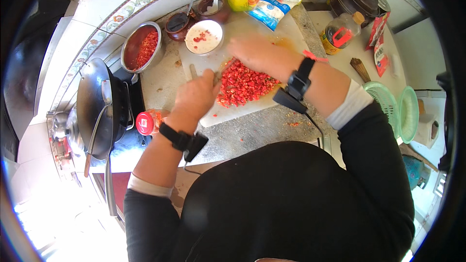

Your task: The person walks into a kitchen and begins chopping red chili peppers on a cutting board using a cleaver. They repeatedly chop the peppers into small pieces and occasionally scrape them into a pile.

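Observation:
Chopped red chillies (247, 83) lie in a heap on a white cutting board (214, 118). A knife (228, 66), seen nearly edge-on, stands at the heap's upper left edge between the two hands. My left hand (198, 92) is closed at its near left end, with the thumb up. My right hand (251, 52), blurred, is closed at its far end above the chillies; its fingers are partly hidden, and the handle cannot be made out. A white bowl (204, 37) with pale contents and red bits stands beyond the hands.
A steel bowl of chopped chilli (142, 47) stands at the upper left, near a wok (96, 109) with a ladle. A red-lidded jar (146, 123) is beside my left wrist. Beyond the board are two brown pots, a salt bag (273, 7) and a yellow bag. An oil bottle (340, 34) stands right.

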Demonstrator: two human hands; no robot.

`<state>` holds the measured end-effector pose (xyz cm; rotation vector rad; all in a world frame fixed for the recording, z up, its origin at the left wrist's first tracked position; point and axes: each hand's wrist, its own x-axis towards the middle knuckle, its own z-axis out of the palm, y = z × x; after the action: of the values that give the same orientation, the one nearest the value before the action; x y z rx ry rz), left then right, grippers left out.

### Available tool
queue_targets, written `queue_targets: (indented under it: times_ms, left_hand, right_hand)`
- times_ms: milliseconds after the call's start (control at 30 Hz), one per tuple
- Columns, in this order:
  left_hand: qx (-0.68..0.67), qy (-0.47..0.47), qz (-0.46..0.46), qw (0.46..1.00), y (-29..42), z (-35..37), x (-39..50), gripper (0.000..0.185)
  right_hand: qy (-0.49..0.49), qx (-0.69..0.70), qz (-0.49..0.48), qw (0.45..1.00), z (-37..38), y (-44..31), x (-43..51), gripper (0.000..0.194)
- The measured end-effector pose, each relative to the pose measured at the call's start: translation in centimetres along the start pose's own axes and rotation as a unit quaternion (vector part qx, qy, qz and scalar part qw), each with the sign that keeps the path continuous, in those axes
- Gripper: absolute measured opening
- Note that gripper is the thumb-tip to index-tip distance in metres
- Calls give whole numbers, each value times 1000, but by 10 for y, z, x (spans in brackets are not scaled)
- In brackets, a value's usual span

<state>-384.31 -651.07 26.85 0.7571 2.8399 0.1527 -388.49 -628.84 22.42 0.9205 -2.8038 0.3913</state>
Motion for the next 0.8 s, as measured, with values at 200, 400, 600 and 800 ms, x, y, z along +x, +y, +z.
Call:
queue_targets:
  times_ms: [200, 400, 600, 800]
  left_hand:
    - [40, -12, -9, 999, 2, 6, 41, 32]
    - [-10, -93, -18, 995, 19, -12, 34, 33]
    - [-8, -110, 22, 994, 26, -44, 41, 30]
    - [-8, -153, -23, 988, 24, -14, 34, 34]
  right_hand:
    - [26, -79, 5, 997, 16, 28, 20, 12]
    - [-104, 9, 48, 993, 8, 33, 8, 7]
    - [-178, 110, 28, 977, -15, 40, 13, 11]
    - [-205, 77, 42, 975, 10, 29, 6, 14]
